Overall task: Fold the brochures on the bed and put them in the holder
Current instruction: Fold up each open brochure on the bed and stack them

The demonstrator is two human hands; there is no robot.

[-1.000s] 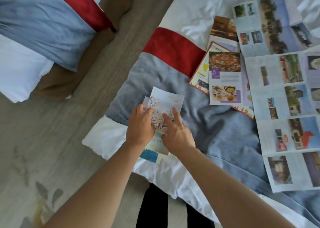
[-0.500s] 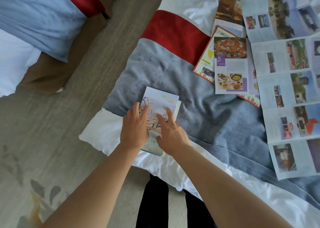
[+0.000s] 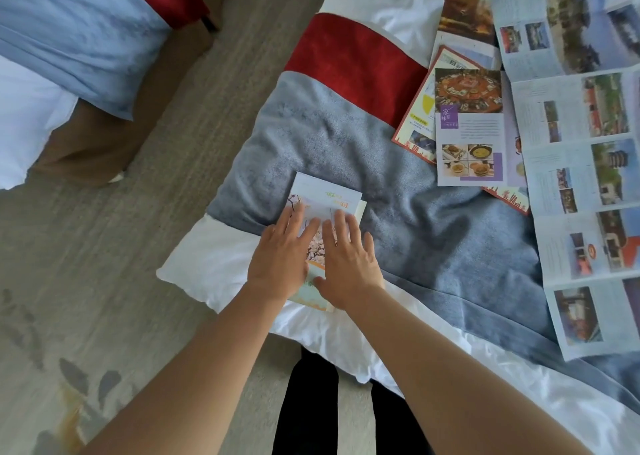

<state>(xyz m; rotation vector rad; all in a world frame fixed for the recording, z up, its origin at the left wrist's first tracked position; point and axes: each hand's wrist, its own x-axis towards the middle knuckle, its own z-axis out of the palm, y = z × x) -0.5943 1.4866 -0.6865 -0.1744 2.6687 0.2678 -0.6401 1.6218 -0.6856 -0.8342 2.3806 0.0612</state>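
Folded pale brochure with a blossom photograph lies flat on the grey-blue plush blanket with a red band, at that blanket's near-left corner, just where it meets the white duvet of the bed. Left hand lies palm down on the left half of this brochure, fingers straight and slightly spread, pressing the paper. Right hand lies palm down just beside it on the right half, fingers likewise extended and flat on the paper, thumb reaching toward the brochure's lower edge. Neither hand grips; both press. A strip of blossom print shows between the two hands, and a cream edge of an under-layer shows past the brochure's right side. To the right of the folded brochure, well apart across the blanket, rests a white leaflet with food photographs and a purple label; it overlaps a red-bordered leaflet beneath it. Beyond these, further from the folded brochure, a dark-covered leaflet lies on the white sheet. Farthest right of the folded brochure, a long unfolded concertina brochure with building photographs stretches down the bed, several panels open. Left of the folded brochure, across a strip of grey-brown carpet, stands a second bed with a light blue and red runner. The holder cannot be made out.
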